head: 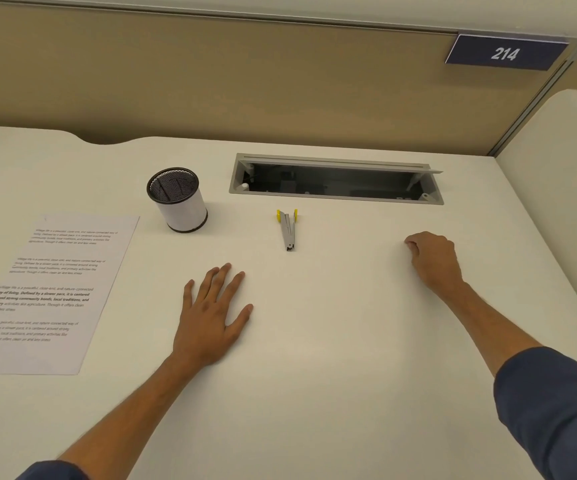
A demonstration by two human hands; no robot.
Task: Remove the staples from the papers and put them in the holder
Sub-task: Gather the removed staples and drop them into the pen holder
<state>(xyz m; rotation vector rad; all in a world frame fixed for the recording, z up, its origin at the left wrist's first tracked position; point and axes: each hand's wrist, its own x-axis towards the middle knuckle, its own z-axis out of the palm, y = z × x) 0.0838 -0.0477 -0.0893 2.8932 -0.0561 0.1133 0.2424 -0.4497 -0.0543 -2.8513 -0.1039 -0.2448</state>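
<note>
Left hand (210, 317): flat on the white desk (314, 375), palm down, fingers spread, holding nothing.

Right hand (430, 259): resting on the desk, fingers curled into a loose fist; nothing visible in its hold, though the inside of the fist is hidden.

Staple remover (288, 230): slim grey metal tool with yellow tabs at its far end, lying on the desk between the two hands and beyond them, its narrow tip pointing toward the person. Nearer the left hand's fingertips than the right fist. Judged light, rigid and easy to lift; best taken at the yellow tabs, leaving the tip free to work.

Papers (48, 289): printed sheets lying flat to the left of the left hand, near it but apart. The staple itself is too small to make out; a faint mark shows at the far left corner. Judged thin, limp and prone to sliding or tearing; likely needs pinning with a flat palm near the stapled corner.

Holder (177, 200): upright mesh cup with dark rim, beyond the papers' far right corner, well ahead of the left hand.

Cable tray (335, 181): open recess at the desk's far edge.
</note>
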